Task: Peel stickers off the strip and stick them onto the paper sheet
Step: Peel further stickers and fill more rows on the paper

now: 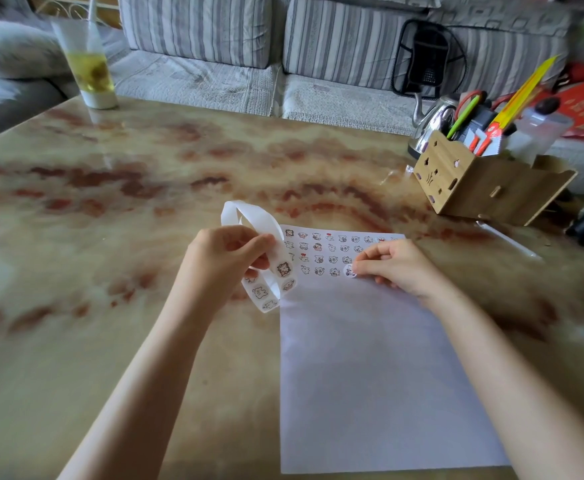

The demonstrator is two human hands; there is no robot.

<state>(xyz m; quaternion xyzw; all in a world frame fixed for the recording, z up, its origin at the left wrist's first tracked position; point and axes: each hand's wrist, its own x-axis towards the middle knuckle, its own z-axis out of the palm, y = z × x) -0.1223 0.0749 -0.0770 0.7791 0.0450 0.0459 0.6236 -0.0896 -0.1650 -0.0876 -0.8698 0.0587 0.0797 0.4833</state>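
Left hand (229,252): fingers curled, sticker strip (266,289) pinched between thumb and fingers, held just above the table, at the left edge of the paper sheet (370,375). The strip is looped: a bare white curl is seen above the hand, and a lower loop with printed cartoon stickers hangs below it.

Right hand (392,266): fingers curled, wrist laid on the sheet. A round sticker (350,270) is pinched at its right edge by thumb and index tips and held against the paper. Whether it is fully stuck down cannot be told.

The round sticker is placed at the right end of the lowest row of stuck stickers (332,249). Several rows of these small cartoon faces are seen across the top part of the sheet. The rest of the sheet is blank white, laid flat on the marble-pattern table (145,188), long side toward the camera.

Further out: a wooden desk organiser (474,181) is set at the right, well apart from the sheet, with a green pen (462,116) and a yellow ruler (522,90) in it. A metal kettle (430,124) is seen just behind it. A plastic cup (87,69) of yellow drink with a straw is set at the far left edge. A striped sofa (214,46) is seen behind the table, with a black mesh back support (427,60) on it.
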